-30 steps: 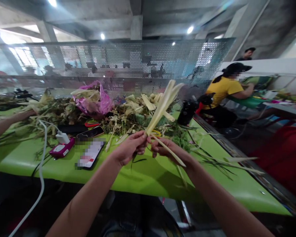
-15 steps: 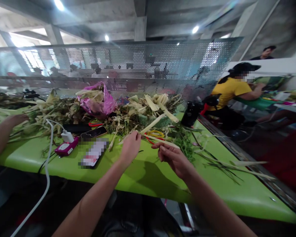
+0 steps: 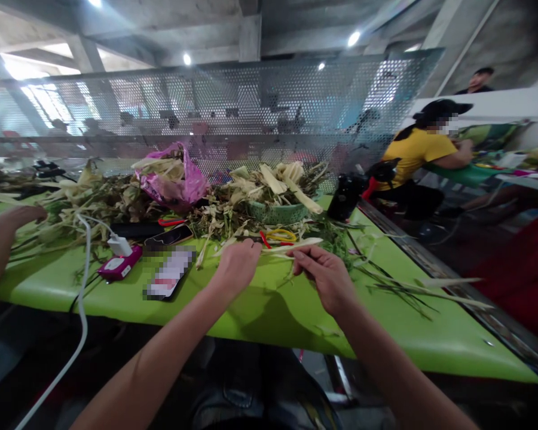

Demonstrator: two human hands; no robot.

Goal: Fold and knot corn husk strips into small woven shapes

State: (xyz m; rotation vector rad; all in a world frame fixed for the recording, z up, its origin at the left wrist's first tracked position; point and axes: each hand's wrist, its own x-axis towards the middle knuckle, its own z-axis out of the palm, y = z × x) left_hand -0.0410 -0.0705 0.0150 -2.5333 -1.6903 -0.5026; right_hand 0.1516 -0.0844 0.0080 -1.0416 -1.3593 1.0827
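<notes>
My left hand (image 3: 238, 266) is closed on the base of a pale leaf strip (image 3: 291, 245) that lies nearly flat just above the green table (image 3: 260, 316). My right hand (image 3: 325, 276) pinches the same strip close beside it, fingers curled. Both hands hover over the table's near middle. Just behind them lie red and yellow scissors (image 3: 275, 236). A green basket (image 3: 275, 212) heaped with pale leaf pieces stands further back.
A heap of dry leaves and stalks (image 3: 94, 203) and a pink plastic bag (image 3: 170, 179) cover the back. A phone (image 3: 168, 275), a pink power bank (image 3: 119, 267) with a white cable, and a black bottle (image 3: 345, 197) rest on the table. Another person's arm (image 3: 0, 239) reaches in at left. A person in yellow (image 3: 419, 161) sits at right.
The leaf strip stood upright a second ago; it has been lowered to nearly horizontal. Both hands moved slightly forward and stay on it.
</notes>
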